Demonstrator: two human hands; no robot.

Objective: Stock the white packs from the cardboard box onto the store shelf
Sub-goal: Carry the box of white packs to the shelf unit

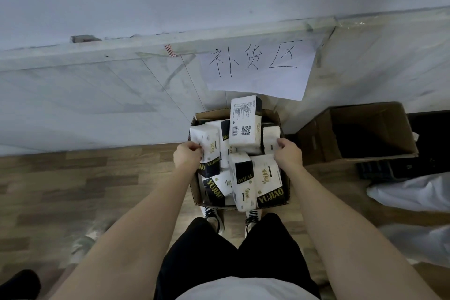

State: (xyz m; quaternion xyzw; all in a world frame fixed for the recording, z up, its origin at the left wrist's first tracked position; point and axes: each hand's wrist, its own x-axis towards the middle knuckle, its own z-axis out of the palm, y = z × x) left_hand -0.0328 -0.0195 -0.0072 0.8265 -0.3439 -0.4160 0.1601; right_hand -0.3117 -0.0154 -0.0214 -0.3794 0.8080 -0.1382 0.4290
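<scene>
A small cardboard box point(286, 192) stands on the floor between my feet and the wall, heaped with several white packs bearing black-and-gold bands. My left hand point(188, 156) grips a white pack point(206, 145) at the box's left side. My right hand point(288, 153) pinches the edge of another white pack point(270, 139) at the right side. One pack point(245, 124) stands upright at the back of the heap, its barcode side showing. No store shelf is in view.
A paper sign point(258, 68) with handwritten characters hangs on the pale wall panel behind the box. A larger open cardboard box point(370, 129) lies to the right, with a dark crate point(379, 169) and white wrapped bundles point(414, 192) beside it. Wood floor spreads left.
</scene>
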